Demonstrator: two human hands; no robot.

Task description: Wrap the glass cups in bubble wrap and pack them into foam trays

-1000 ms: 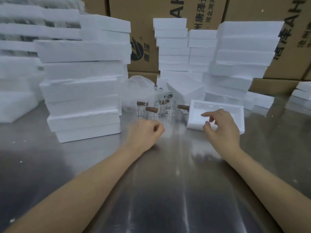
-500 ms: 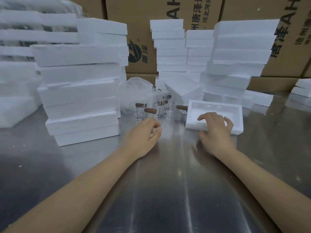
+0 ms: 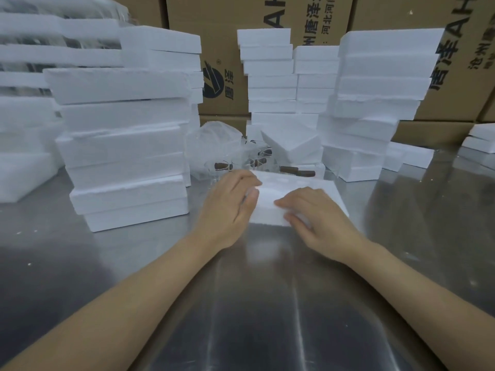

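Both hands hold one foam tray [image 3: 270, 203] at the middle of the steel tabletop [image 3: 254, 303]: the left hand [image 3: 231, 207] clasps its left end, fingers curled over the rim, and the right hand [image 3: 318, 218] grips the near edge. What lies in the tray's hollows cannot be told. Just behind it stand the glass cups [image 3: 257, 160] with brown handles, beside a clear bubble wrap heap [image 3: 214, 137]. Stacks of foam trays [image 3: 126, 145] crowd left and behind; cardboard cartons [image 3: 222, 49] form the back wall. The near tabletop lies open.
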